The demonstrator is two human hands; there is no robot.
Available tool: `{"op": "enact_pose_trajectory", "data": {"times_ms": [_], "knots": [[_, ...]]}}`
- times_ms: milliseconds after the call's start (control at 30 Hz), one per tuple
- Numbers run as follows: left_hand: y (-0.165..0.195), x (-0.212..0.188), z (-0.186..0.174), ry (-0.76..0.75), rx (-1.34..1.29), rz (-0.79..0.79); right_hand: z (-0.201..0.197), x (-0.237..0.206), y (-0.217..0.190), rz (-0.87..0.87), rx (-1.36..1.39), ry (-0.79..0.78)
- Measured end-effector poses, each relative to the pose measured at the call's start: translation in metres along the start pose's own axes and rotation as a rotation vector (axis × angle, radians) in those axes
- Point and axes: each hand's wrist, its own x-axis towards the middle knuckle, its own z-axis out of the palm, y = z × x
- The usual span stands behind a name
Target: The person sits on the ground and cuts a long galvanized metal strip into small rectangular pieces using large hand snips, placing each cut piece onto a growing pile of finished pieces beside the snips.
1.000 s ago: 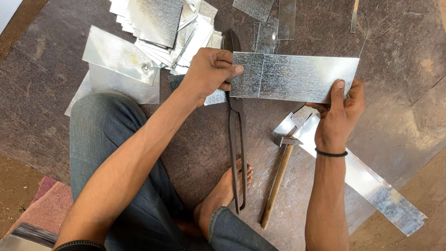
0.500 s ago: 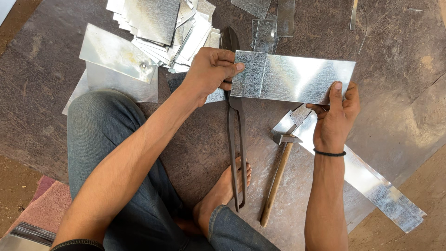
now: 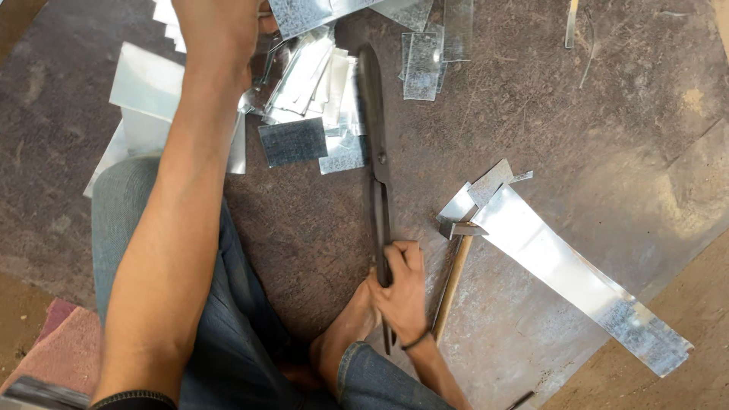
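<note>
On floor — long iron shears [image 3: 377, 159], right hand [image 3: 401, 292]

The person is wearing faded blue denim jeans [image 3: 228, 334] — the cloth is showing lighter wear over the thigh, and the hem is lying rolled in a thick cuff at the ankle. The foot [image 3: 345, 338] is going bare. Both forearms are showing bare, with no sleeves reaching them. A thin black band [image 3: 416, 342] is circling the right wrist — nothing is covering either of the hands.
</note>
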Motion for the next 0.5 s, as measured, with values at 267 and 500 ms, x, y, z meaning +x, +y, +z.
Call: {"op": "enact_pose_trajectory", "data": {"times_ms": [267, 500], "knots": [[-0.009, -0.025, 0.044, -0.174, 0.25, -0.028, -0.056, -0.008, 0.012, 0.446, 1.01, -0.334], [-0.017, -0.06, 0.058, -0.257, 0.223, -0.131, -0.052, -0.004, 0.018, 0.266, 0.905, -0.31]]}}
